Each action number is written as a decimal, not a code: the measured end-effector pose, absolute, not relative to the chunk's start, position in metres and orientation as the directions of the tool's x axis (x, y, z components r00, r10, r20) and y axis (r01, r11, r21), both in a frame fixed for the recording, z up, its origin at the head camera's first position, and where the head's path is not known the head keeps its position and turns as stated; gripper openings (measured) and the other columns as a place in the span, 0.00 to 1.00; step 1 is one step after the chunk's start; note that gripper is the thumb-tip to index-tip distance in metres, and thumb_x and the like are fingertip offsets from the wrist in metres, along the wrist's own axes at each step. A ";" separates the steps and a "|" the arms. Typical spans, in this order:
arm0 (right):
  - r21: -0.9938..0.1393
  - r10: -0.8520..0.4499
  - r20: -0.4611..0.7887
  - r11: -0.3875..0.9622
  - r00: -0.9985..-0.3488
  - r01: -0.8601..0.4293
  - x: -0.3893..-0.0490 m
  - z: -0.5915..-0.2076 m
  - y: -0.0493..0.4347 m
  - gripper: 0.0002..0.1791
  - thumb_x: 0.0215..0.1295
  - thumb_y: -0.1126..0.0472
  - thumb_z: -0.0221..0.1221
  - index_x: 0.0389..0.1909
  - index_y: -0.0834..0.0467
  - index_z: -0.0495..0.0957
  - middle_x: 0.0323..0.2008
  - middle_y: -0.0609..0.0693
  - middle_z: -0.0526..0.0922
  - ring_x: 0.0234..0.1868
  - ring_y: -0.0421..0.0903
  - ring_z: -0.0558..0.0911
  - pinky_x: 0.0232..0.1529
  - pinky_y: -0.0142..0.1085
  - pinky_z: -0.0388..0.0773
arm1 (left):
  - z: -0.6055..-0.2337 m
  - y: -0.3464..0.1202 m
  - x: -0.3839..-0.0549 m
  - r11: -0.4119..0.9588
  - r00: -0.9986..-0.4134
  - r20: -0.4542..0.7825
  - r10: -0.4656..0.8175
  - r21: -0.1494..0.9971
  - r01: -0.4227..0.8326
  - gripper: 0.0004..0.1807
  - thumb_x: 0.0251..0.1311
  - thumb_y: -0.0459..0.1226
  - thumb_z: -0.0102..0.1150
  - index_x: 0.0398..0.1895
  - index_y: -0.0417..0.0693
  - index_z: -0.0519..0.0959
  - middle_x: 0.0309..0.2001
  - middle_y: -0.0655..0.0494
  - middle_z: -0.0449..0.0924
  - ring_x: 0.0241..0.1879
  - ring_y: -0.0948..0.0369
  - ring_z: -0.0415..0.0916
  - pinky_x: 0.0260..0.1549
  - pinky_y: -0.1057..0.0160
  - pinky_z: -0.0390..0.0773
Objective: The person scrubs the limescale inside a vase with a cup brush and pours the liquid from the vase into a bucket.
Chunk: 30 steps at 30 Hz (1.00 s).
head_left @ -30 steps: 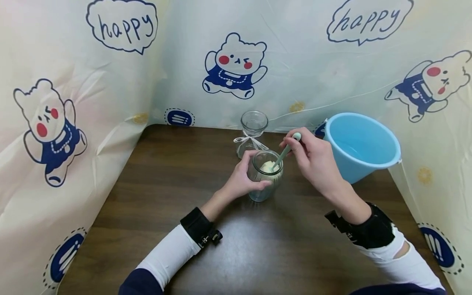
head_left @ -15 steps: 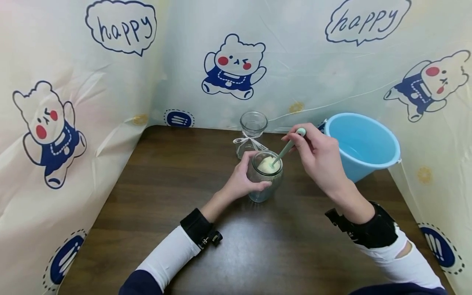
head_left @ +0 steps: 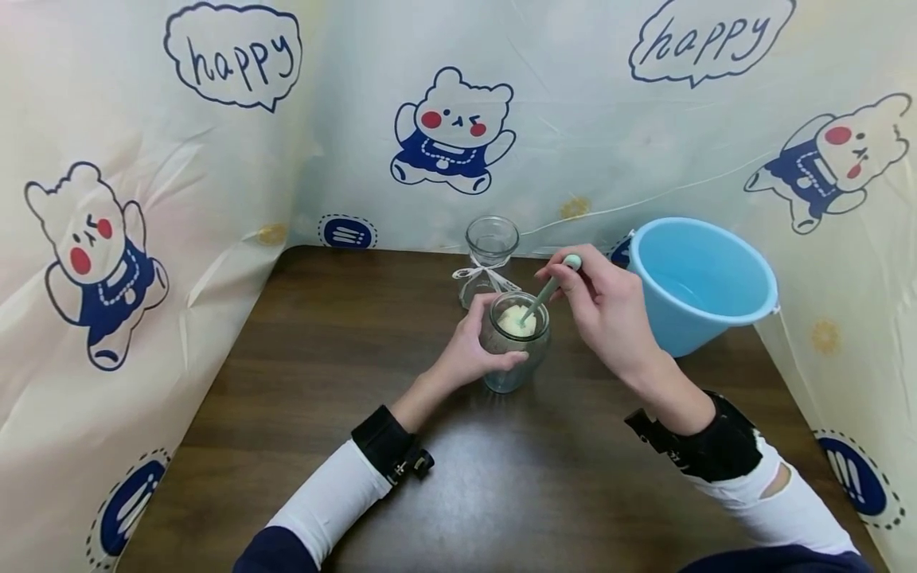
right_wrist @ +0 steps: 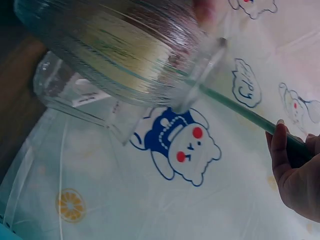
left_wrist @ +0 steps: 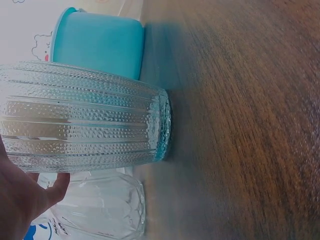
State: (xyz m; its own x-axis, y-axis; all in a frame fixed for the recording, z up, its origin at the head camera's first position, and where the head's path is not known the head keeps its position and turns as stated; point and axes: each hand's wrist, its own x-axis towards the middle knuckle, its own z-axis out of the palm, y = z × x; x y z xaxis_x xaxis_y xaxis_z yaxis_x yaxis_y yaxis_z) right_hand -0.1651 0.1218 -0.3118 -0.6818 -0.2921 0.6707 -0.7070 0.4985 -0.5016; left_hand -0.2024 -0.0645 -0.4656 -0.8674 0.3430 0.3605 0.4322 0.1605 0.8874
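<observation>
A ribbed clear glass jar [head_left: 512, 377] stands upright near the middle of the table, its base right at the wood in the left wrist view. My left hand [head_left: 469, 346] grips it around the upper side, thumb in front. Between the thumb and fingers of my right hand [head_left: 609, 306] is the green handle of a sponge bottle brush [head_left: 540, 296]. The brush slants down through the jar's mouth, and its pale yellow sponge head [head_left: 514, 321] sits inside the upper part. Through the ribbed glass [left_wrist: 100, 120] the sponge shows as a pale blur.
Close behind the jar stands a clear glass vase [head_left: 492, 239] with a white ribbon bow. A light blue bucket [head_left: 705, 290] is at the back right, beside my right hand. Printed cloth [head_left: 344, 151] hangs around the back and sides of the dark wooden table [head_left: 322, 334].
The brush handle, with my right hand, has swung slightly right and then back left, and the sponge has shifted a little in the jar. My left hand and the jar stay put.
</observation>
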 end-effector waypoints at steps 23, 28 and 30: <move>-0.523 -0.269 0.668 0.493 -0.694 -0.695 -0.164 -0.325 0.113 0.06 0.69 0.64 0.55 0.41 0.63 0.77 0.35 0.52 0.86 0.29 0.42 0.80 0.31 0.33 0.80 | -0.465 -0.065 -0.201 0.198 -0.877 0.342 0.337 0.885 0.421 0.48 0.40 0.45 0.76 0.65 0.53 0.60 0.62 0.50 0.72 0.55 0.61 0.71 0.54 0.51 0.74; -0.528 -0.269 0.665 0.490 -0.697 -0.693 -0.163 -0.325 0.114 0.06 0.69 0.64 0.55 0.41 0.63 0.77 0.35 0.52 0.85 0.28 0.43 0.79 0.31 0.34 0.81 | -0.466 -0.064 -0.201 0.191 -0.876 0.347 0.334 0.885 0.424 0.48 0.39 0.45 0.77 0.65 0.54 0.60 0.62 0.49 0.72 0.55 0.61 0.70 0.55 0.51 0.73; -0.517 -0.259 0.686 0.484 -0.680 -0.706 -0.161 -0.316 0.114 0.05 0.69 0.66 0.55 0.40 0.65 0.76 0.35 0.53 0.86 0.28 0.41 0.81 0.32 0.32 0.81 | -0.466 -0.064 -0.202 0.187 -0.875 0.354 0.330 0.884 0.428 0.47 0.39 0.44 0.77 0.64 0.54 0.61 0.62 0.52 0.72 0.56 0.62 0.70 0.56 0.51 0.72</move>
